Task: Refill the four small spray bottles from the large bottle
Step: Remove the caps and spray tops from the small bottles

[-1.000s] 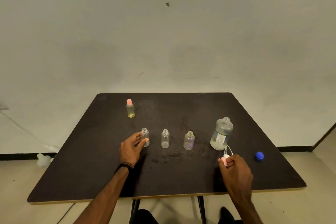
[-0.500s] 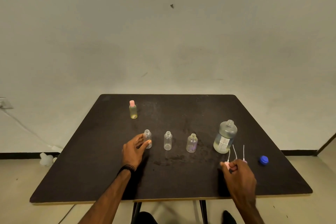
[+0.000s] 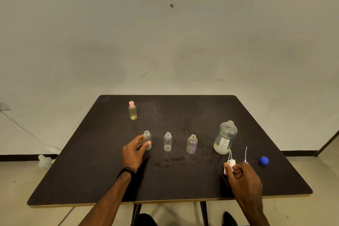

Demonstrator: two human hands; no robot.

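Observation:
Three uncapped clear small bottles stand in a row on the black table (image 3: 91, 170): the left one (image 3: 147, 138), the middle one (image 3: 167, 141) and the right one (image 3: 192, 144). My left hand (image 3: 134, 151) wraps loosely around the left bottle. A fourth small bottle (image 3: 132, 111) with a pink cap and yellowish liquid stands further back. The large bottle (image 3: 225, 137), uncapped and partly full, stands at the right. In front of it my right hand (image 3: 242, 175) pinches a spray cap (image 3: 231, 163) with a thin tube. Another spray cap tube (image 3: 246, 153) sticks up beside the hand.
A blue cap (image 3: 264, 161) lies on the table at the right of my right hand. A white object (image 3: 44, 161) and a cable lie on the floor at the left. The wall is close behind the table.
My right hand has shifted slightly right among the spray caps and pinched one. My left hand stays at the left small bottle. The view has tilted a little.

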